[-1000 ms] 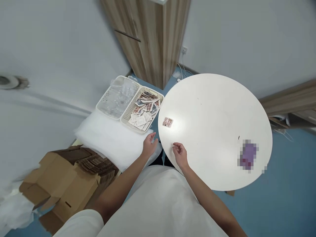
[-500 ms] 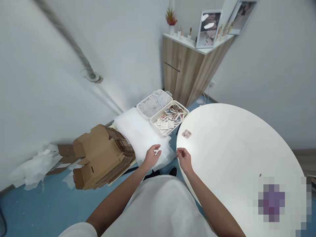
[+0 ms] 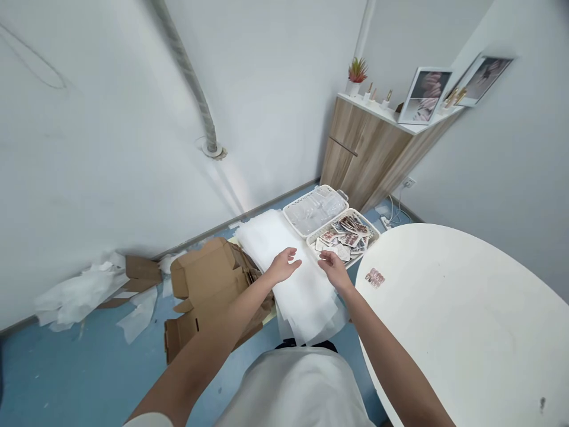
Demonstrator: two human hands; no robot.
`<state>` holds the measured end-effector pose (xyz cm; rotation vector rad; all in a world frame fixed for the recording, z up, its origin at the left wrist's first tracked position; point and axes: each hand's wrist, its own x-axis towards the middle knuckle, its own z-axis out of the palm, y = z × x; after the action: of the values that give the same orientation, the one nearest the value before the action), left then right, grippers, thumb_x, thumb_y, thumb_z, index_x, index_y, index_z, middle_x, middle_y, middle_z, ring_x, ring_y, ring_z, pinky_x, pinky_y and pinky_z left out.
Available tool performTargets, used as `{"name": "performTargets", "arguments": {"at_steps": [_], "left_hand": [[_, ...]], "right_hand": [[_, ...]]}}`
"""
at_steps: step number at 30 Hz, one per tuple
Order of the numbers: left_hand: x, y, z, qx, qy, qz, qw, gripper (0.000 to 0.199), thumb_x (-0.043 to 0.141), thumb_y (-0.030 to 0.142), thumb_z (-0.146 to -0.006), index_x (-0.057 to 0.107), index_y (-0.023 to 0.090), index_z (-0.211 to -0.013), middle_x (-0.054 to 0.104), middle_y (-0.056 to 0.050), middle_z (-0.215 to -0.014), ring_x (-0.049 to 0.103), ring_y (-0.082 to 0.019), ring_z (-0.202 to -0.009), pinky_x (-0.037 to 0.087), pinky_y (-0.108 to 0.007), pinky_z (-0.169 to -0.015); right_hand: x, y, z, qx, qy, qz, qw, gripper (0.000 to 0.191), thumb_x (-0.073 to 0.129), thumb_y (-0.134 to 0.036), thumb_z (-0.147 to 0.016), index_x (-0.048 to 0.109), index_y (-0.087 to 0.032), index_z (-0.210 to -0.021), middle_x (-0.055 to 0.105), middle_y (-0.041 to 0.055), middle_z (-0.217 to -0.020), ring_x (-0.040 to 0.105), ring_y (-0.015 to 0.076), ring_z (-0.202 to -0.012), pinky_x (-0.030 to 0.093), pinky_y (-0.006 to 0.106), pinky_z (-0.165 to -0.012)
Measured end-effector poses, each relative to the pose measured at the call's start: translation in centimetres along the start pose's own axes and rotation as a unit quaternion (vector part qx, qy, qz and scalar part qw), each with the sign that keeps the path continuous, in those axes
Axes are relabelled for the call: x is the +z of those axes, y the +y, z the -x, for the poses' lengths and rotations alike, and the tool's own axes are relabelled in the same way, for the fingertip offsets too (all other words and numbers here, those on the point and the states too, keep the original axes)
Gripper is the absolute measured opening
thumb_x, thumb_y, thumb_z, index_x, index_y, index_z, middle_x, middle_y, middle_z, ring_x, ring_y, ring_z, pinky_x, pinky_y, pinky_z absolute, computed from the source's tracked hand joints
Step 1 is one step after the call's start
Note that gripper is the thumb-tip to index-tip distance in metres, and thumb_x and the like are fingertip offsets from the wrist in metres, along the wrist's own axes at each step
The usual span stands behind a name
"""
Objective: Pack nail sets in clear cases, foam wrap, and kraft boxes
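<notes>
My left hand (image 3: 284,266) hovers over a stack of white foam sheets (image 3: 306,299), empty, its thumb and fingers apart. My right hand (image 3: 334,270) is at the front edge of a white plastic basket (image 3: 374,238), fingers loosely curled and nothing visible in them. I cannot tell whether it touches the basket. Many small printed packets (image 3: 349,239) fill this basket, some brownish and some pale. Behind it sits a second white basket (image 3: 290,209) with clear plastic pieces (image 3: 316,209) inside.
A round white table (image 3: 448,296) stands to the right, with a small pinkish printed packet (image 3: 375,278) near its edge. Flattened cardboard boxes (image 3: 208,279) are piled at left, beside crumpled white wrapping (image 3: 89,290) on the floor. A wood-grain cabinet (image 3: 368,148) fills the corner.
The view has swung left, so the baskets and table sit further right in it. Both hands have moved forward, from near my body to over the foam sheets and the basket's edge.
</notes>
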<state>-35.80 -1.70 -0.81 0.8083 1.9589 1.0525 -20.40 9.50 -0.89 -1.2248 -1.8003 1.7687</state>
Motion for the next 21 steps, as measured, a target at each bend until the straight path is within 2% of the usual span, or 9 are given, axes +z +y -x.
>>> {"name": "performTargets", "arguments": {"at_steps": [3,6,9,12,14,17,21], "left_hand": [[-1.3,0.5,-2.1,-0.004,-0.001,-0.013,1.000,0.043,0.059,0.035,-0.070,0.050,0.018,-0.108,0.053,-0.010,-0.115,0.053,-0.021,-0.101,0.045,-0.030,-0.080],[-1.8,1.3,-4.5,0.007,0.005,-0.016,1.000,0.042,0.059,0.035,-0.070,0.051,0.019,-0.108,0.053,-0.010,-0.115,0.053,-0.021,-0.101,0.045,-0.031,-0.079],[-1.7,2.8,-7.5,0.014,0.013,-0.009,1.000,0.042,0.059,0.035,-0.070,0.052,0.019,-0.108,0.054,-0.009,-0.115,0.054,-0.022,-0.101,0.045,-0.032,-0.079],[-1.0,4.4,-11.3,0.022,0.026,-0.006,0.999,0.041,0.060,0.033,-0.069,0.054,0.019,-0.107,0.053,-0.010,-0.116,0.054,-0.023,-0.100,0.045,-0.032,-0.079],[-0.3,5.3,-14.1,0.024,0.018,-0.006,1.000,0.039,0.060,0.033,-0.069,0.055,0.019,-0.106,0.052,-0.010,-0.117,0.054,-0.023,-0.100,0.046,-0.032,-0.078],[1.0,6.0,-18.3,0.012,-0.001,0.015,1.000,0.043,0.058,0.034,-0.071,0.052,0.018,-0.110,0.052,-0.010,-0.117,0.054,-0.022,-0.099,0.044,-0.033,-0.081],[2.4,6.4,-23.0,0.009,0.021,0.028,0.999,0.050,0.055,0.035,-0.073,0.044,0.020,-0.119,0.043,-0.010,-0.127,0.050,-0.021,-0.106,0.042,-0.032,-0.084]], "right_hand": [[0.2,-0.8,-2.4,-0.015,0.020,0.005,1.000,0.039,0.060,-0.034,-0.063,0.054,-0.021,-0.099,0.057,0.0073,-0.108,0.054,0.0194,-0.097,0.043,0.035,-0.082],[-0.6,-1.6,-5.7,-0.035,0.037,0.006,0.999,0.041,0.060,-0.036,-0.063,0.054,-0.020,-0.100,0.056,0.0086,-0.109,0.053,0.0204,-0.098,0.043,0.036,-0.083],[-1.9,-2.4,-9.9,-0.057,0.032,0.022,0.998,0.041,0.057,-0.038,-0.066,0.053,-0.018,-0.102,0.057,0.0101,-0.107,0.055,0.0199,-0.094,0.045,0.036,-0.080],[-3.4,-3.7,-14.6,-0.107,0.026,0.096,0.989,0.038,0.052,-0.035,-0.071,0.052,-0.018,-0.104,0.058,0.0102,-0.106,0.056,0.0196,-0.092,0.045,0.037,-0.079],[-4.3,-4.6,-17.9,-0.165,0.015,0.184,0.969,0.036,0.052,-0.032,-0.072,0.052,-0.019,-0.106,0.060,0.0087,-0.104,0.057,0.0205,-0.091,0.043,0.039,-0.083],[-5.3,-5.6,-23.0,-0.241,-0.005,0.312,0.919,0.034,0.052,-0.030,-0.072,0.054,-0.018,-0.104,0.060,0.0089,-0.102,0.054,0.0248,-0.095,0.039,0.043,-0.086],[-5.8,-5.9,-28.8,-0.249,-0.003,0.401,0.881,0.039,0.053,-0.036,-0.073,0.052,-0.016,-0.107,0.056,0.0128,-0.108,0.048,0.0293,-0.101,0.036,0.046,-0.085]]}}
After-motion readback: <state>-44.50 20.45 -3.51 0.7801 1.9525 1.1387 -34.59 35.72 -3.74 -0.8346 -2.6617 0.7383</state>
